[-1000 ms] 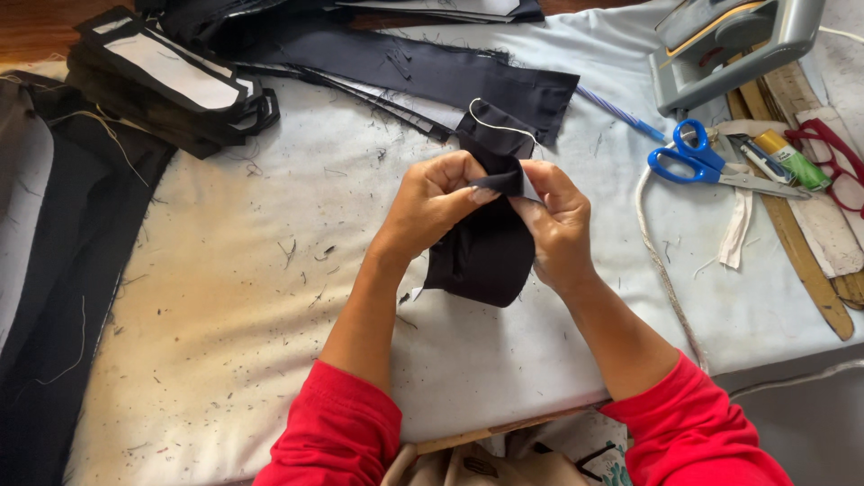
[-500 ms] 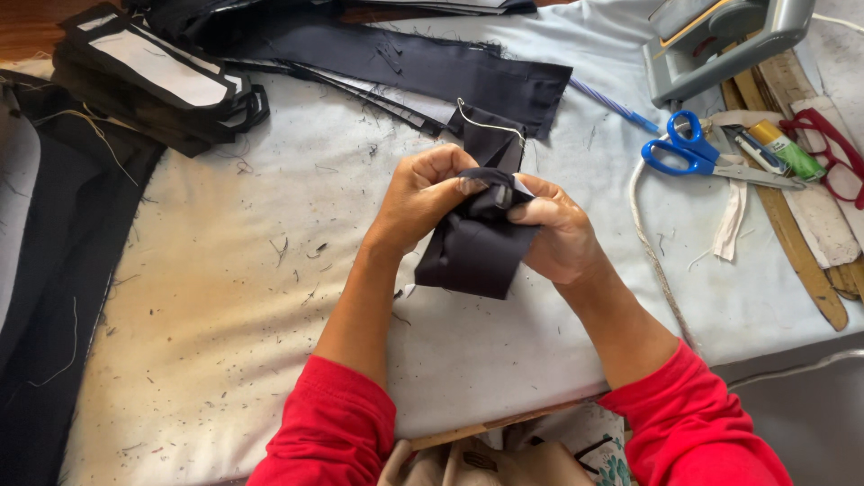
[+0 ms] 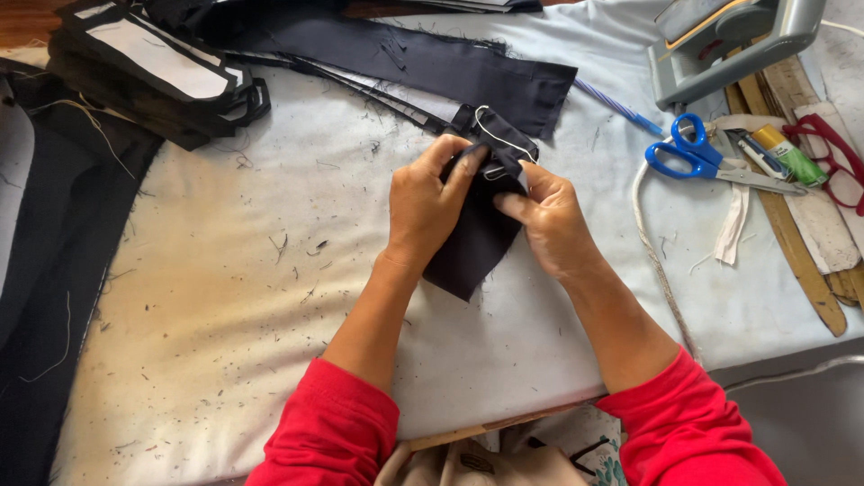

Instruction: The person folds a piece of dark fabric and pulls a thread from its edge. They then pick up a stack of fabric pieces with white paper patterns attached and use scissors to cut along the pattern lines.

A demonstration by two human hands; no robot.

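Stained pale padded worktable point(image 3: 225, 297)

Stained padded table point(image 3: 225, 297) (scissors point(image 3: 693, 157); fabric point(image 3: 432, 58))

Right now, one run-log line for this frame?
left hand: pinching dark fabric piece | right hand: pinching it too | blue scissors: lying apart

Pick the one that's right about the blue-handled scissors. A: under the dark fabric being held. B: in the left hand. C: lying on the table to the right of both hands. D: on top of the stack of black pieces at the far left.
C: the blue-handled scissors lie on the table, right of the right hand, which with the left hand grips the dark fabric piece.
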